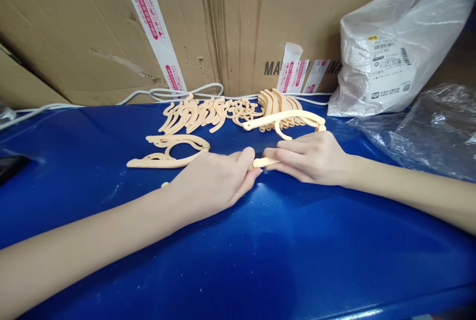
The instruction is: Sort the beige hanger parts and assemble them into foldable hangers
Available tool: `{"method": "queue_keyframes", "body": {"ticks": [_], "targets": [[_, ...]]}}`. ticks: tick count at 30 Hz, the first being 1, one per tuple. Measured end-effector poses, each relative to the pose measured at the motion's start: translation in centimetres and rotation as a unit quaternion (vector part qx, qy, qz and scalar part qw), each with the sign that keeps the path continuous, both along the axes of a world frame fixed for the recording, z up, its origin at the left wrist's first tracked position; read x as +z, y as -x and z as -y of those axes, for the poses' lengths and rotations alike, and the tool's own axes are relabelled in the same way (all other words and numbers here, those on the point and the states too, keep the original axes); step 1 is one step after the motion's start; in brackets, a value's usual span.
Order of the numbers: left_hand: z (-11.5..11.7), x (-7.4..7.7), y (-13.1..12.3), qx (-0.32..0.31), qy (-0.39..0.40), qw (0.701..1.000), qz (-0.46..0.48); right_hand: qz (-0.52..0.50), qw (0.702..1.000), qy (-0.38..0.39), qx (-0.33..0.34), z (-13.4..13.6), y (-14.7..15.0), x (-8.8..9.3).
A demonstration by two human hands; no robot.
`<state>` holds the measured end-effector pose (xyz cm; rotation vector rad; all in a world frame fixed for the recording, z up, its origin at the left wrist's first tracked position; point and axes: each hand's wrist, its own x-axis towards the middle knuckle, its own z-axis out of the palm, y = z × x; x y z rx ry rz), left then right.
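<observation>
A cream plastic folding hanger (288,117) is between my hands, one long arm rising above the right one. My right hand (314,159) is closed round its middle. Pinched by its end, the lower arm runs into my left hand (219,176), whose thumb and fingertips press on it. Where the fingers cover the joint, details are hidden. Beyond my left wrist lies another folded hanger (148,163), partly behind that hand. Close behind the held hanger are a row of stacked curved hanger arms (275,101), small hook pieces (243,109) and several loose curved pieces (191,115).
Blue sheeting (238,260) covers the table. Cardboard boxes (92,27) stand along the back, with a white cable (137,94) at their foot. On the right are a labelled plastic bag (357,57) and crumpled clear plastic (427,131). A dark object (11,166) sits at the left edge.
</observation>
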<state>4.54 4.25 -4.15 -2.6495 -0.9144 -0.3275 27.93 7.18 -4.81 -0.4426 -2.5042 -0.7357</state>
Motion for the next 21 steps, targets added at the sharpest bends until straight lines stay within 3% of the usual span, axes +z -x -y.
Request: {"method": "queue_keyframes", "body": {"ticks": [3, 11, 21], "targets": [[-0.16, 0.19, -0.04, 0.024, 0.058, 0.998, -0.008, -0.006, 1.000, -0.018, -0.008, 0.21, 0.06, 0.02], [-0.27, 0.01, 0.14, 0.008, 0.097, 0.995, 0.024, 0.002, 1.000, 0.012, 0.004, 0.08, 0.07, -0.04], [0.20, 0.02, 0.17, -0.060, -0.073, 0.994, 0.055, 0.010, 0.999, 0.036, 0.034, 0.12, 0.09, 0.29]]}}
